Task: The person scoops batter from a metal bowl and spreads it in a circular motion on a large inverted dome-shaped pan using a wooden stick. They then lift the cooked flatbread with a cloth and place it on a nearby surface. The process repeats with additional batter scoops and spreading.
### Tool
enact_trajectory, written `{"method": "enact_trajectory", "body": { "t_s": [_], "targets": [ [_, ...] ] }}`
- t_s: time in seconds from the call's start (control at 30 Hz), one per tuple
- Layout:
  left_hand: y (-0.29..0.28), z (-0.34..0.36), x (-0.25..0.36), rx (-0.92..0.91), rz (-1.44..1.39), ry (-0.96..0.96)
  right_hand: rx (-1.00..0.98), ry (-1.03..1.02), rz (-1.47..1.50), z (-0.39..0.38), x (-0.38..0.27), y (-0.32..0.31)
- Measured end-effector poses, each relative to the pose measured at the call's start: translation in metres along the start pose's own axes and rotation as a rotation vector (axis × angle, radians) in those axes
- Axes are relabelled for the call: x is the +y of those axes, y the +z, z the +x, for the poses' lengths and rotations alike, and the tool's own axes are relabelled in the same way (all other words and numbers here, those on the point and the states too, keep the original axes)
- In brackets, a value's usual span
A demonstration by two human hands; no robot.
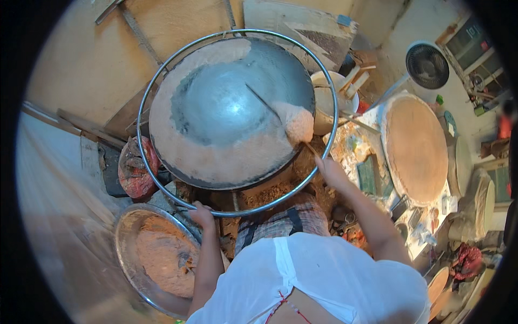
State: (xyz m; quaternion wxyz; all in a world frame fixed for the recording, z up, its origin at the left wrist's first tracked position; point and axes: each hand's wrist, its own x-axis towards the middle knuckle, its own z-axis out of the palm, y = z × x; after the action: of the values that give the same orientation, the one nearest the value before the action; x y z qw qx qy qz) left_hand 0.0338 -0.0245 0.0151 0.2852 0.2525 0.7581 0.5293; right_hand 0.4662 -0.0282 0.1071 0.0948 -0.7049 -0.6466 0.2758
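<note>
A wide, round, dark griddle (226,105) lies in front of me, its centre shiny. Pale brownish batter (218,162) coats a band along its left and near side. A bright metal ring (144,105) runs round outside the griddle. My left hand (202,215) is closed on the ring's near-left part. In my right hand (330,166), at the ring's right side, is a thin wooden handle (310,147) leading to a soft lump of dough (297,124) on the griddle's right edge. From the lump a thin dark rod (263,101) points toward the griddle's centre; its join is hidden by dough.
At lower left stands a large metal basin (125,254) with brownish dough inside, near a red bag (135,170). A white bucket (345,92) is behind the griddle's right side. To the right are a round, flat tan sheet (415,151) and a fan (427,65).
</note>
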Motion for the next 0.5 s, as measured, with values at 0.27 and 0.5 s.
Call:
{"method": "enact_trajectory", "body": {
  "t_s": [0.27,0.5],
  "targets": [
    [-0.058,0.038,-0.057,-0.089,-0.081,-0.085,-0.101,-0.031,0.098,-0.03,-0.02,0.022],
    [0.008,-0.041,-0.002,0.016,-0.048,-0.259,-0.095,0.087,0.237,0.006,-0.056,-0.007]
  ]
}}
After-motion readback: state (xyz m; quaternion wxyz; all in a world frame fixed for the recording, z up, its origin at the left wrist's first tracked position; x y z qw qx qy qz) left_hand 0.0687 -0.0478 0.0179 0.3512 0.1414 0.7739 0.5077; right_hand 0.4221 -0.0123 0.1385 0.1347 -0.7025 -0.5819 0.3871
